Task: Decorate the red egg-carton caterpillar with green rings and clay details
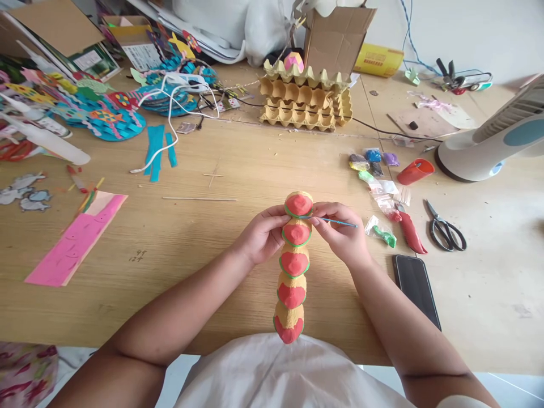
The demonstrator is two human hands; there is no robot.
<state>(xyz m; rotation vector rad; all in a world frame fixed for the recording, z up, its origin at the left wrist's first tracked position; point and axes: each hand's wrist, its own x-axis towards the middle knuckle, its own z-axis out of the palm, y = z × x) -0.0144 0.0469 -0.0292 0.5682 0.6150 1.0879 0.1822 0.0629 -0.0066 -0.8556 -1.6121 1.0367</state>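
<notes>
A strip of several egg-carton cups (pixel 294 264), tan with red clay faces and green rims, hangs upright in front of my body. My left hand (pixel 267 233) pinches its left side near the top cups. On the other side, my right hand (pixel 342 229) holds a thin blue tool (pixel 340 221), its tip touching the green edge under the top cup. The fingers of my right hand also rest close against the strip's right edge.
Black scissors (pixel 447 226), a phone (pixel 417 288), a red cup (pixel 415 171) and clay packets (pixel 374 164) lie right. Stacked egg cartons (pixel 304 102) stand behind. A pink paper strip (pixel 76 241) lies left, a thin stick (pixel 199 199) nearer the middle.
</notes>
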